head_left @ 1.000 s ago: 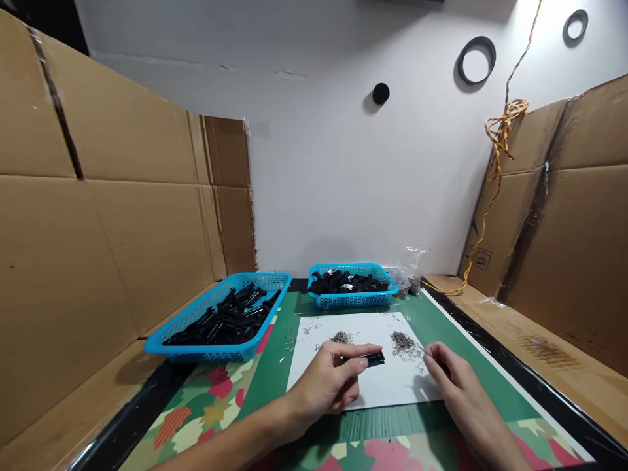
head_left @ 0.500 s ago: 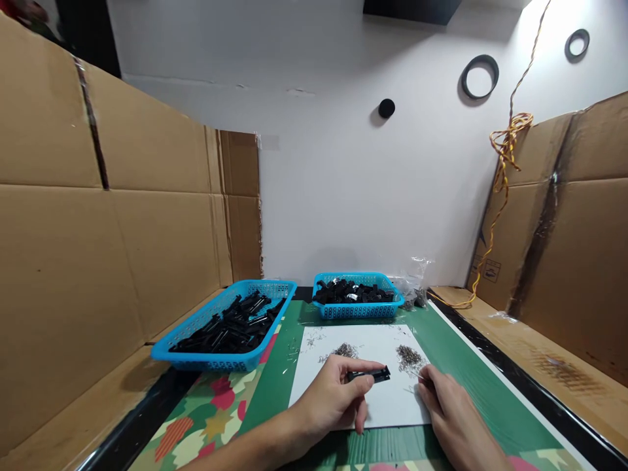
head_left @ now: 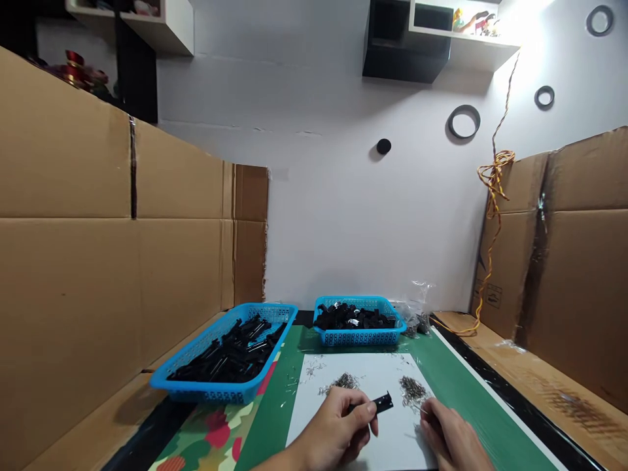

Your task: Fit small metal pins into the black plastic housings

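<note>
Above the white sheet (head_left: 375,373), the left hand (head_left: 338,425) pinches a black perforated strip (head_left: 384,402), now rolled flat face toward view, seemingly leaving its holes accessible, while the right hand (head_left: 451,435) grips a thin tool (head_left: 417,407) beside the sheet's right-hand metal-parts pile (head_left: 412,390).

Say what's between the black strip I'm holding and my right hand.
The head view shows white paper between the black strip and your right hand, with a heap of tiny metal pieces toward the far side.

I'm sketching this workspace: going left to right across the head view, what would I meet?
Left cardboard panel, left blue basket, left hand, black part, right pile of small metal pieces, right hand, right cardboard panel.
</note>
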Demonstrator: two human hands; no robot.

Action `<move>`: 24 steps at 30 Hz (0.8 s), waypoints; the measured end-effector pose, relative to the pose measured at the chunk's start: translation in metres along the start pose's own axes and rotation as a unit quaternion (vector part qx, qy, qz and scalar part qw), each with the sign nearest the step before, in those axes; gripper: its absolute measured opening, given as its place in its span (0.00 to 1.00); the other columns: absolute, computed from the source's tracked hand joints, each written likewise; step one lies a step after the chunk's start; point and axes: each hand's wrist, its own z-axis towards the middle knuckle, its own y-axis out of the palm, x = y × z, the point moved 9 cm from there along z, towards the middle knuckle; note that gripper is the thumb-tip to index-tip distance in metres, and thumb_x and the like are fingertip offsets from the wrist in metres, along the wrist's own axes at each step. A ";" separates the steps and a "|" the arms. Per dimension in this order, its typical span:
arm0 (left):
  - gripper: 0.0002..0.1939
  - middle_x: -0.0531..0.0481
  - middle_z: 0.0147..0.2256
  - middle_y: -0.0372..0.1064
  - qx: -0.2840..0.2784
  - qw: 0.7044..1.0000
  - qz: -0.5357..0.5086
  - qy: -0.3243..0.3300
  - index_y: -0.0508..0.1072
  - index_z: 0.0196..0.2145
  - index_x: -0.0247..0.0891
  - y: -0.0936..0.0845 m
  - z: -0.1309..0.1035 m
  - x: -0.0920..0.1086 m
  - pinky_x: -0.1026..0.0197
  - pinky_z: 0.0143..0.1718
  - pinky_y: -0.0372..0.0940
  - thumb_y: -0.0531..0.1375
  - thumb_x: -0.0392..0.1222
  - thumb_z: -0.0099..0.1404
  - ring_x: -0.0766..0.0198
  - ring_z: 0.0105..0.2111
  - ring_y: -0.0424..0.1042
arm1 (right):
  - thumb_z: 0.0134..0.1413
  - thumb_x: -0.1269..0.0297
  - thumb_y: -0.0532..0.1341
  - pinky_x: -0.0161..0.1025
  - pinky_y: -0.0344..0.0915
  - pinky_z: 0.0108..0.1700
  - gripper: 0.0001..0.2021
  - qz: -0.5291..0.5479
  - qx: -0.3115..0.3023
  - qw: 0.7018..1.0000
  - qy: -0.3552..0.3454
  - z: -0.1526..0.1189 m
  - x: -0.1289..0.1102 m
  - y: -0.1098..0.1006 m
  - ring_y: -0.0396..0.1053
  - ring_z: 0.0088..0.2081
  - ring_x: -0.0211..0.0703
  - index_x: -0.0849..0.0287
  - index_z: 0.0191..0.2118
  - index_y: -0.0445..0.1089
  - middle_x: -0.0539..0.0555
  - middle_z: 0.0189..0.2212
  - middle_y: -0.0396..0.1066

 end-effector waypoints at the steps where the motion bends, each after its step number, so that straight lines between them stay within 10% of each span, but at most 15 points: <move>1: 0.36 0.64 0.16 0.51 0.003 1.000 0.003 -0.001 0.68 0.32 0.39 0.000 -0.001 0.001 0.64 0.17 0.37 0.64 0.79 0.54 0.73 0.14 0.45 | 0.70 0.47 0.53 0.41 0.64 0.36 0.18 0.023 0.001 1.000 0.006 0.000 -0.005 -0.002 0.73 0.31 0.50 0.51 0.33 0.69 0.53 0.27 0.76; 13: 0.32 0.63 0.23 0.53 -0.022 0.994 -0.102 0.023 0.67 0.43 0.39 0.022 -0.016 0.017 0.67 0.19 0.40 0.71 0.69 0.59 0.74 0.19 0.48 | 0.57 0.33 0.66 0.39 0.73 0.41 0.26 0.380 -0.036 0.907 0.175 -0.016 -0.057 0.010 0.72 0.37 0.49 0.53 0.37 0.76 0.54 0.34 0.75; 24: 0.28 0.60 0.25 0.56 0.008 0.997 0.006 0.075 0.70 0.40 0.36 0.014 -0.021 0.020 0.64 0.24 0.47 0.68 0.67 0.65 0.72 0.23 0.53 | 0.56 0.30 0.65 0.42 0.75 0.42 0.28 0.428 0.000 0.886 0.181 -0.024 -0.060 0.040 0.77 0.40 0.53 0.53 0.40 0.80 0.58 0.38 0.81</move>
